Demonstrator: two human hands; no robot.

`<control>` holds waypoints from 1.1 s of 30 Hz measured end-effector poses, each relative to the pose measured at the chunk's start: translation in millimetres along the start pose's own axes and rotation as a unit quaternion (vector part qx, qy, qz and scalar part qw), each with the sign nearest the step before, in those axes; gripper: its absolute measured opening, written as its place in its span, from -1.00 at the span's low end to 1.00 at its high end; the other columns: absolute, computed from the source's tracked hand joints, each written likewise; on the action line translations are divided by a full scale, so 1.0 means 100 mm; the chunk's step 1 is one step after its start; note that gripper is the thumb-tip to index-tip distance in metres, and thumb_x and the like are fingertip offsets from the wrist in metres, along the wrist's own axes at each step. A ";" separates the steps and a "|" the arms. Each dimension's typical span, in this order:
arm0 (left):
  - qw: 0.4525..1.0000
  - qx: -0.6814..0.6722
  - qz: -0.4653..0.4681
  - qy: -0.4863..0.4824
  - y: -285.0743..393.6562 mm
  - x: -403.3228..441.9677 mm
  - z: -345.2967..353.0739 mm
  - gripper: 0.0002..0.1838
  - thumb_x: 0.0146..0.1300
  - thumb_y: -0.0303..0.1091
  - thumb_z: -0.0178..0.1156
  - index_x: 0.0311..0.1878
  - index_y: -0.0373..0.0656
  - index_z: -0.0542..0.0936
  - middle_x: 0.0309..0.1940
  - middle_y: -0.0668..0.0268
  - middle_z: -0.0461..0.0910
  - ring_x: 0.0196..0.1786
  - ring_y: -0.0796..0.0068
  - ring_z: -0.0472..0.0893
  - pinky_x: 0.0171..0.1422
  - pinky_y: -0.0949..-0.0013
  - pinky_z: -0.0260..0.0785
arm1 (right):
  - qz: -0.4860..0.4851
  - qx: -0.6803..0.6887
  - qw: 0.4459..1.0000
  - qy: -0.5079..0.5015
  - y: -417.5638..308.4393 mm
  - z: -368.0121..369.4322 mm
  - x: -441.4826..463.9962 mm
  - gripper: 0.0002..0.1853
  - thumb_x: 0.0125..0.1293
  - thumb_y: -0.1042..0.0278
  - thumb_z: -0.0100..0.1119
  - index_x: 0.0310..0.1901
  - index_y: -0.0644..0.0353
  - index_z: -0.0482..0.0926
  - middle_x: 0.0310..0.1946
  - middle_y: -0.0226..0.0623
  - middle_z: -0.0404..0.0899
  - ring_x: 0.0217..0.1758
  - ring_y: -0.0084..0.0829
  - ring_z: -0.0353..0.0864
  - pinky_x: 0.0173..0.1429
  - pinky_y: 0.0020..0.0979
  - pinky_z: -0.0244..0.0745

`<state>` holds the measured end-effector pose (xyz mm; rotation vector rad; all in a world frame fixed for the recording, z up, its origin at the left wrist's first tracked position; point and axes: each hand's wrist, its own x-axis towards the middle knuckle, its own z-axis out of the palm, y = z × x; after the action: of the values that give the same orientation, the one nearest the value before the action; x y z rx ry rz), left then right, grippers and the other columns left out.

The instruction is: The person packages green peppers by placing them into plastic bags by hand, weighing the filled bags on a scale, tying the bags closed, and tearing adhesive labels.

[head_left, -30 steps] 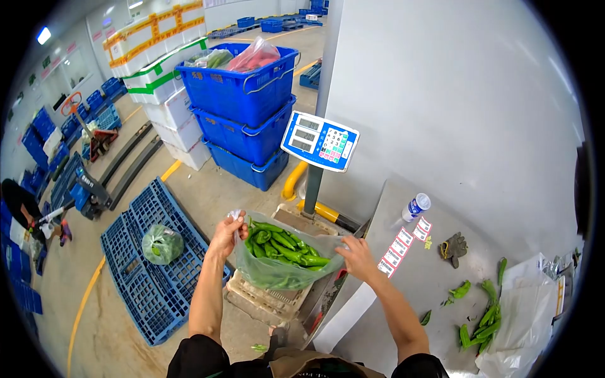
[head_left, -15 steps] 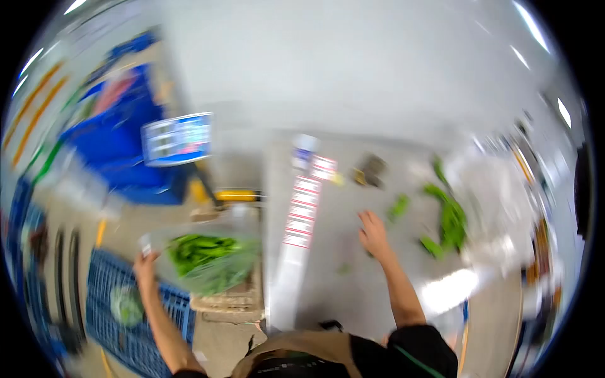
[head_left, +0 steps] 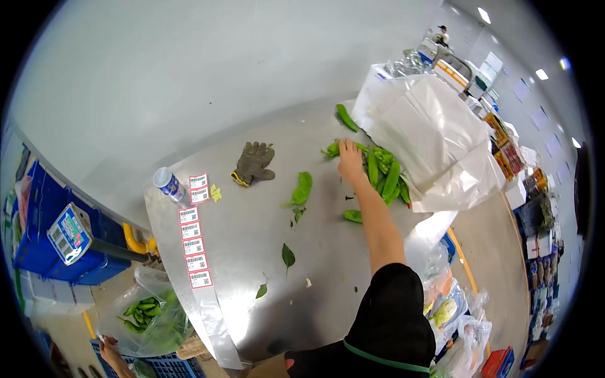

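My right hand (head_left: pixel 350 161) reaches over the metal table (head_left: pixel 246 220), its fingers closed round a green pepper (head_left: pixel 331 150) at the left side of a pile of green peppers (head_left: pixel 391 179). At the lower left, my left hand (head_left: pixel 113 356) pinches the edge of a clear plastic bag (head_left: pixel 126 309) with green peppers (head_left: pixel 144 313) inside. A single pepper (head_left: pixel 304 188) lies left of the pile, and another (head_left: pixel 346 118) lies above it.
A grey glove (head_left: pixel 253 164), a white and blue can (head_left: pixel 169 183) and a strip of labels (head_left: pixel 193 246) lie or stand on the table. White plastic sheeting (head_left: pixel 435 138) is beyond the pile. The scale display (head_left: pixel 69 234) and blue crates (head_left: pixel 47 242) are at left.
The view has swung right. My right hand has left the bag and moved across the table to the pepper pile. My left hand still has the bag, now at the lower left.
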<state>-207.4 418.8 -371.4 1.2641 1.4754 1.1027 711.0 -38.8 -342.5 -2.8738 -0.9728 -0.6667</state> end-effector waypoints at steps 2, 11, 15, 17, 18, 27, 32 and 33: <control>0.998 0.038 0.000 0.040 0.14 -0.13 0.10 -0.81 0.24 -0.28 0.16 -0.28 -0.22 0.49 -0.57 0.41 0.43 -0.51 0.59 0.39 -0.40 0.46 0.21 | -0.007 -0.005 1.000 -0.006 0.02 0.24 0.26 -0.32 -0.11 0.56 0.26 0.16 0.22 0.29 0.18 -0.03 0.23 0.24 -0.01 0.26 0.13 0.00 0.31; 0.997 0.051 -0.040 0.033 0.18 -0.36 -0.07 -0.78 0.22 -0.29 0.19 -0.17 -0.22 0.50 -0.48 0.36 0.54 -0.51 0.62 0.47 -0.50 0.55 0.27 | -0.196 0.007 0.980 -0.030 -0.03 0.67 0.70 -0.81 -0.16 0.40 0.23 -0.41 0.19 0.56 -0.40 -0.10 0.52 -0.25 -0.09 0.52 -0.19 -0.15 0.38; 0.987 0.116 -0.059 0.097 0.60 -0.62 0.30 -0.74 0.23 -0.27 0.14 -0.18 -0.28 0.58 -0.44 0.37 0.56 -0.46 0.62 0.46 -0.40 0.51 0.26 | -0.288 0.099 0.950 -0.068 -0.51 -0.30 0.30 -0.46 -0.20 0.71 0.12 -0.04 0.23 0.46 0.07 -0.03 0.37 0.01 -0.05 0.40 0.03 -0.11 0.36; 0.983 0.102 -0.055 0.145 0.67 -0.66 0.41 -0.71 0.22 -0.23 0.14 -0.23 -0.31 0.59 -0.47 0.29 0.58 -0.42 0.53 0.50 -0.32 0.44 0.30 | -0.363 0.075 0.906 -0.203 -0.88 -0.57 0.00 -0.40 -0.16 0.76 0.10 0.05 0.21 0.42 0.16 -0.11 0.32 0.12 -0.01 0.34 0.13 -0.19 0.35; 0.981 0.120 -0.065 0.138 0.66 -0.63 0.40 -0.73 0.21 -0.25 0.14 -0.27 -0.33 0.59 -0.50 0.26 0.57 -0.42 0.49 0.53 -0.29 0.42 0.33 | -0.377 0.074 0.898 -0.213 -0.96 -0.52 -0.13 -0.41 -0.17 0.77 0.12 0.03 0.20 0.44 0.11 -0.15 0.36 0.08 -0.02 0.37 0.09 -0.19 0.36; 0.992 -0.090 -0.089 0.012 0.73 -0.70 0.30 -0.60 0.27 -0.23 0.13 0.01 -0.40 0.47 -0.72 0.49 0.19 -0.65 0.59 0.27 -0.27 0.37 0.33 | -0.205 0.295 0.921 -0.150 -1.40 -0.93 -0.19 -0.48 -0.02 0.62 0.26 0.07 0.33 0.45 -0.05 -0.07 0.53 0.05 -0.19 0.48 0.11 -0.28 0.38; 0.963 -0.225 -0.117 -0.088 0.80 -0.84 0.31 -0.50 0.40 -0.22 -0.04 0.30 -0.30 0.23 -0.69 0.52 0.01 -0.64 0.61 0.08 -0.34 0.39 0.19 | -0.127 0.682 0.713 0.106 -3.04 -2.35 -0.41 -0.53 0.15 0.67 0.14 0.14 0.35 0.40 0.01 -0.21 0.50 0.01 -0.41 0.49 0.11 -0.39 0.39; 0.957 -0.244 -0.119 -0.100 0.81 -0.87 0.32 -0.49 0.42 -0.22 -0.07 0.33 -0.27 0.18 -0.68 0.53 -0.02 -0.64 0.60 0.04 -0.35 0.39 0.17 | -0.124 0.711 0.681 0.123 -3.44 -2.59 -0.53 -0.56 0.15 0.66 0.13 0.12 0.35 0.42 0.04 -0.21 0.49 0.00 -0.41 0.50 0.10 -0.41 0.41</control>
<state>-150.1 342.0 -293.9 0.8016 1.0799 1.0579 371.4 164.4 -163.6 -1.2400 -1.0744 -0.0887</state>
